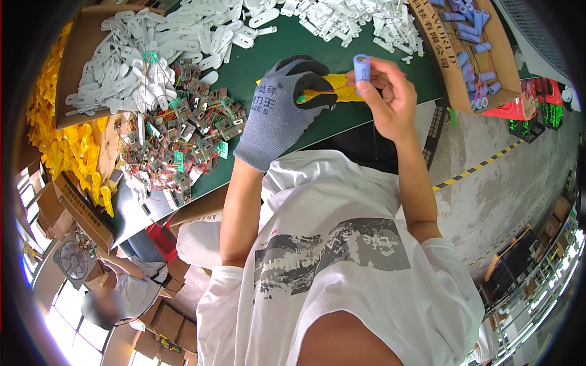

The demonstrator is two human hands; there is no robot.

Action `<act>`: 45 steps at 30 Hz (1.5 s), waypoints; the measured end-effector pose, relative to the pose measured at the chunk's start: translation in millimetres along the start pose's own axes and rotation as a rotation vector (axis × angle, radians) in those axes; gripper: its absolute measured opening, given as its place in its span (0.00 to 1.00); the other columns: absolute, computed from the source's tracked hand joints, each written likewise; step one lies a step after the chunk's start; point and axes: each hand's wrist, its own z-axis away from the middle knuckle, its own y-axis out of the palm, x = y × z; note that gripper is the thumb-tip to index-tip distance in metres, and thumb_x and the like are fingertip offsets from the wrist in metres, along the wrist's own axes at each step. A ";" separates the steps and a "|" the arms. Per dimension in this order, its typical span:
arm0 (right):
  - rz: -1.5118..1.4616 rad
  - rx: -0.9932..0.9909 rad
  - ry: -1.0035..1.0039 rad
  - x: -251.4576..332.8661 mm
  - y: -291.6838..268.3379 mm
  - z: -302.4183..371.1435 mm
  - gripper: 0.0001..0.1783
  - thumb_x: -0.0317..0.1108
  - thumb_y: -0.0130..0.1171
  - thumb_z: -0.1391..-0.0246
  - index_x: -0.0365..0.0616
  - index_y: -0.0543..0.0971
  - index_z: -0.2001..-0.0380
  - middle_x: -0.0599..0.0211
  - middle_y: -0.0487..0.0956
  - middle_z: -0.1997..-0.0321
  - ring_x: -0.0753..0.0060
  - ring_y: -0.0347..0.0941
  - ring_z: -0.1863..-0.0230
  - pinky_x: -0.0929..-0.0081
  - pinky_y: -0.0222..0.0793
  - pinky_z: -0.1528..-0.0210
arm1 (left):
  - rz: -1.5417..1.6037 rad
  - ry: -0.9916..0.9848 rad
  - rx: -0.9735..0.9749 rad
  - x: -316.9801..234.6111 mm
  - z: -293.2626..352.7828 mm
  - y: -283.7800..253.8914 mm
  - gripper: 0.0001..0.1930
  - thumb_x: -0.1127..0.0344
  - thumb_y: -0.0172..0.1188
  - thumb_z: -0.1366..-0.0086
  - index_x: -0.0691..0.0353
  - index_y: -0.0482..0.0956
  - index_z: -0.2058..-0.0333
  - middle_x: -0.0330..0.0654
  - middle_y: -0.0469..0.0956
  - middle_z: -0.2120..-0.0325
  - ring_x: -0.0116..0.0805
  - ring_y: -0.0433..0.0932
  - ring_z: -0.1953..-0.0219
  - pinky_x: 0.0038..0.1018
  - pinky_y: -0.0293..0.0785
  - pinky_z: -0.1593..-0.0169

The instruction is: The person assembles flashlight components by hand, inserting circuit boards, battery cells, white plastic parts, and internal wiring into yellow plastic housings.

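My left hand (pixel 284 100), in a grey glove with dark fingertips, is closed around a yellow plastic casing (pixel 342 91) above the green table. A small green circuit board and red wire show in the casing by the glove's thumb. My bare right hand (pixel 390 94) pinches a blue-purple cylindrical battery (pixel 361 68) upright between thumb and fingers. The battery is just in front of the casing's right end; whether the two touch I cannot tell. A thin red wire runs along the casing toward the battery.
Wired circuit boards (pixel 189 122) heap left of my left hand. White plastic parts (pixel 146 49) fill a carton and spread along the far side. Yellow casings (pixel 73 152) pile at far left. Batteries sit in a carton (pixel 452 67) at right. Another person (pixel 131 287) works at lower left.
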 end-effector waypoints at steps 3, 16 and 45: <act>0.027 0.014 -0.006 -3.0 1.8 0.3 0.18 0.27 0.61 0.45 0.33 0.74 0.52 0.58 0.81 0.59 0.73 0.79 0.60 0.79 0.74 0.59 | -0.226 0.134 -0.037 1.8 5.2 -6.1 0.09 0.66 0.68 0.52 0.57 0.82 0.70 0.40 0.79 0.59 0.43 0.75 0.55 0.40 0.59 0.39; 0.519 0.384 -0.180 28.1 -6.8 -24.1 0.14 0.31 0.62 0.48 0.43 0.81 0.57 0.65 0.81 0.61 0.62 0.75 0.59 0.70 0.72 0.58 | -0.081 0.085 -0.187 15.5 18.1 1.6 0.07 0.70 0.64 0.51 0.57 0.79 0.70 0.43 0.79 0.60 0.48 0.75 0.57 0.39 0.65 0.43; 1.009 -0.347 0.147 21.9 -40.5 -6.8 0.12 0.38 0.62 0.47 0.42 0.79 0.64 0.63 0.79 0.72 0.66 0.77 0.79 0.68 0.71 0.76 | -0.270 0.176 -0.234 16.3 18.2 16.2 0.13 0.69 0.69 0.52 0.57 0.81 0.65 0.42 0.79 0.60 0.47 0.75 0.55 0.41 0.67 0.44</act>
